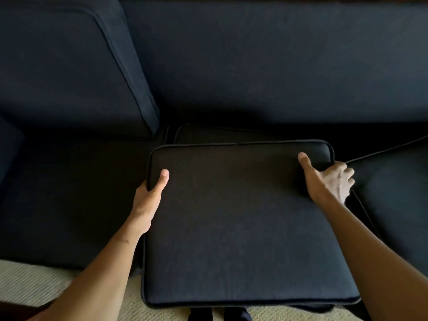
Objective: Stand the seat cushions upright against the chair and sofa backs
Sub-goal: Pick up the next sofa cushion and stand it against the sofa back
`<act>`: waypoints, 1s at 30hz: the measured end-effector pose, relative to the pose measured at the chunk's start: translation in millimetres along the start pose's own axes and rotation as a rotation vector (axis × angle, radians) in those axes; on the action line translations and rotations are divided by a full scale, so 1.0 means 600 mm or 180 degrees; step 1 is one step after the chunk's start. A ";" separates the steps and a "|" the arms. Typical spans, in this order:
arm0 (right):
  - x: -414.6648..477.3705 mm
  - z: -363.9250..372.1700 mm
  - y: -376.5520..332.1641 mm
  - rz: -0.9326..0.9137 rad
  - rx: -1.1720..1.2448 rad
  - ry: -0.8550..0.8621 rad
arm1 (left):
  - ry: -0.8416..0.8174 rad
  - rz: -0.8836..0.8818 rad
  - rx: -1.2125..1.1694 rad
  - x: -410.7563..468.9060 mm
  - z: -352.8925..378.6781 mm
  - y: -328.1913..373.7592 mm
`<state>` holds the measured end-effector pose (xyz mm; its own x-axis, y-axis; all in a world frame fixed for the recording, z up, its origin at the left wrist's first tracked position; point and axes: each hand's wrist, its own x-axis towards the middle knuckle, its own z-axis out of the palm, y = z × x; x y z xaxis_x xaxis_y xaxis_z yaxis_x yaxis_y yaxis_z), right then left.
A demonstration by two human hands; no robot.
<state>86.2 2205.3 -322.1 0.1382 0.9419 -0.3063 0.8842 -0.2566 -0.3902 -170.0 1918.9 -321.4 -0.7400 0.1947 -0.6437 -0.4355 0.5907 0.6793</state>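
On the sofa [254, 66], your left hand [148, 198] and right hand [328, 179] both clamp the cushion [238, 218] sides; I'd tip its far edge up against the sofa back.

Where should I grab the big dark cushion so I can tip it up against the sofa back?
Grab the seat cushion by its two side edges, near the far corners, one grip from each side. It is wide, flat and floppy-looking, so one hand would likely let it sag. The left hand and right hand already hold it there, thumbs on top, fingers wrapped around the edge.
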 end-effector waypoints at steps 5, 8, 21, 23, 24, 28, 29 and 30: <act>-0.084 -0.045 -0.035 -0.0012 0.0253 0.0332 | 0.0138 0.0170 -0.0475 -0.038 -0.065 0.027; -0.140 -0.096 -0.075 -0.0188 0.0750 0.0551 | 0.0269 0.0327 -0.0822 -0.081 -0.108 0.074; -0.336 -0.240 -0.084 -0.0532 0.1989 0.0120 | -0.0500 0.0757 -0.2041 -0.205 -0.295 0.136; -0.358 -0.235 -0.053 -0.0538 0.1719 0.0037 | -0.0371 0.0588 -0.1735 -0.217 -0.304 0.118; -0.368 -0.234 -0.042 -0.0577 0.1562 0.0053 | -0.0303 0.0550 -0.1613 -0.218 -0.307 0.107; -0.391 -0.246 -0.053 -0.1279 0.0139 0.0318 | -0.0406 0.0776 -0.0858 -0.223 -0.329 0.086; -0.397 -0.251 -0.067 -0.1625 -0.0270 0.0237 | -0.0610 0.0877 -0.0611 -0.227 -0.338 0.088; -0.407 -0.255 -0.083 -0.1995 -0.0666 0.0019 | -0.0864 0.0914 -0.0351 -0.229 -0.348 0.088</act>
<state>76.7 2021.3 -95.4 -0.4290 0.9005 -0.0709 0.8659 0.3877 -0.3160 -198.2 1760.0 -123.3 -0.6838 0.5478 -0.4820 -0.2940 0.3977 0.8691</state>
